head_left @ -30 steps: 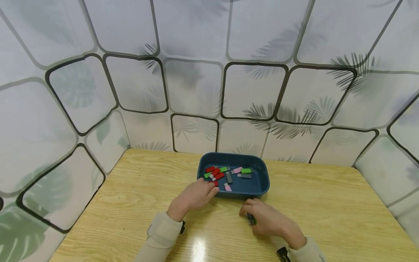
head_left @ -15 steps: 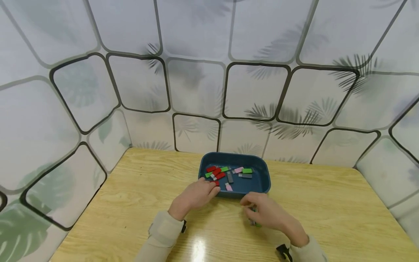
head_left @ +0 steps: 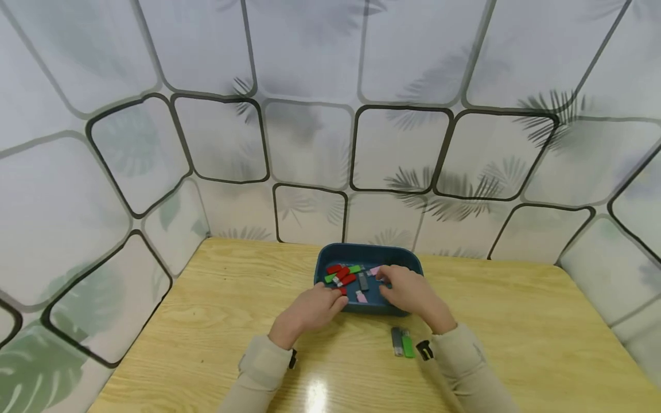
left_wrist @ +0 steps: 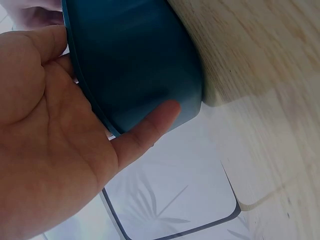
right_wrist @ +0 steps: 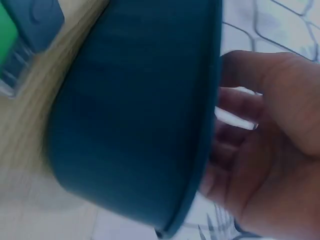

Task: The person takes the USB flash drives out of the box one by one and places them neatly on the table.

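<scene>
A dark blue plastic bin [head_left: 413,261] stands on the table, holding several USB flash drives: red ones [head_left: 347,280], a green one [head_left: 354,269], a grey one [head_left: 364,281] and pink ones [head_left: 361,296]. My left hand [head_left: 312,308] holds the bin's front-left rim; in the left wrist view one finger [left_wrist: 155,121] lies against the outer wall, the others go over the rim. My right hand [head_left: 410,289] reaches over the front-right rim, thumb and forefinger apart above the drives. Its other fingertips are hidden. In front of the bin a grey drive [head_left: 396,342] and a green drive [head_left: 407,344] lie side by side.
The wooden table [head_left: 232,287] runs back to a patterned curtain [head_left: 310,143] behind and at both sides. The right wrist strap buckle [head_left: 425,350] hangs close to the green drive on the table.
My right hand has let go of the green drive beside the grey one on the table and moved forward into the bin. My left hand has stayed on the rim.
</scene>
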Demonstrator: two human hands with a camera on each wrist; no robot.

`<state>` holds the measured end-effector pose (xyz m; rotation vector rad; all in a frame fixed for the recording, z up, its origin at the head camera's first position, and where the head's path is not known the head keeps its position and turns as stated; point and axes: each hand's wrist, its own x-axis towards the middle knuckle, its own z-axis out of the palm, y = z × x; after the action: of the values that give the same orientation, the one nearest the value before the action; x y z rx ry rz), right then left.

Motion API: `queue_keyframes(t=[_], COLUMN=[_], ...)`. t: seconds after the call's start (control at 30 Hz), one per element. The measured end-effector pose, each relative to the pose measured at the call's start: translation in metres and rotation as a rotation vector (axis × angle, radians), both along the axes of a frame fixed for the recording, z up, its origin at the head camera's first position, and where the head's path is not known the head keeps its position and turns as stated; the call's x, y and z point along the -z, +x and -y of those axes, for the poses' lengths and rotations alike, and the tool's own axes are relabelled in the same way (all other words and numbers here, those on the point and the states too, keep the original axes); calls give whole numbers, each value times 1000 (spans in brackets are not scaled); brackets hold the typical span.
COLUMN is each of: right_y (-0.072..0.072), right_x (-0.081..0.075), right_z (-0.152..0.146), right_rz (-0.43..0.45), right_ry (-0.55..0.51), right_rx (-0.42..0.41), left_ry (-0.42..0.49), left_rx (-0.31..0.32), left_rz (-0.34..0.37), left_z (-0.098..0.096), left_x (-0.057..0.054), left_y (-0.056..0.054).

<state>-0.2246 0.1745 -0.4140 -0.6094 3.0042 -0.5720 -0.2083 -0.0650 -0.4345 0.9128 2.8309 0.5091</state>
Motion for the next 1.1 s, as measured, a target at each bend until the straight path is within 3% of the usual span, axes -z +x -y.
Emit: queue_keyframes(t=[0.1,0.2,0.4,0.73,0.97,1.1], right_y=[-13,-19,-25,-35,-37,-38], right_x=[1,9,18,19,20,23], right_z=[9,16,28,36,40,39], right_rz=[73,125,147,143,192,147], right_ry=[128,171,141,123,96,117], right_rx=[11,-1,-71,-144,-104,-65], left_ry=[2,1,-3,-31,-39,-39], left_rx=[-7,2,9,26,26,30], left_rz=[2,8,-29,-86,-57,-57], left_z=[0,1,3,2,3,-1], left_x=[0,5,7,1,0,2], left_y=[-1,0,1,-3,-4,-3])
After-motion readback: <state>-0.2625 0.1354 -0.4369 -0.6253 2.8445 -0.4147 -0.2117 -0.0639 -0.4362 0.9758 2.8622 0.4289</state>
